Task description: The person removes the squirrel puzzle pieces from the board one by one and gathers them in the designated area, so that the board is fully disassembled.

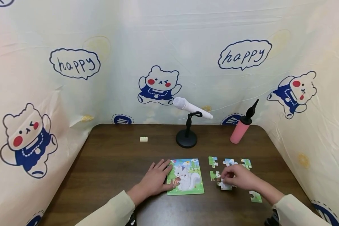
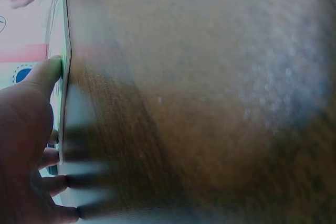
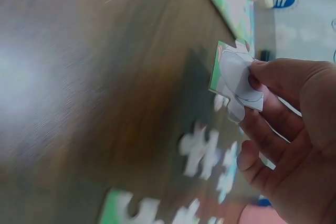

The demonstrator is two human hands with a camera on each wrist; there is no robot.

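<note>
A squirrel picture board [image 1: 190, 171], green-edged, lies flat on the brown table. My left hand [image 1: 155, 179] rests spread along its left side, thumb on the picture; in the left wrist view the thumb [image 2: 46, 72] touches the board's edge. To the right of the board, my right hand [image 1: 240, 177] pinches a white and green puzzle piece [image 3: 223, 80] between thumb and fingers, raised over the table in the right wrist view. Loose puzzle pieces lie around that hand, among them a green corner piece [image 1: 255, 196] and a piece at upper left [image 1: 213, 161].
Behind the board stands a white microphone [image 1: 193, 108] on a black stand [image 1: 186, 138]. A pink hand pump [image 1: 239, 132] with a black nozzle is at the back right. A small cream toy brick [image 1: 143, 139] sits at the back left. Printed cloth [image 1: 115, 94] surrounds the table.
</note>
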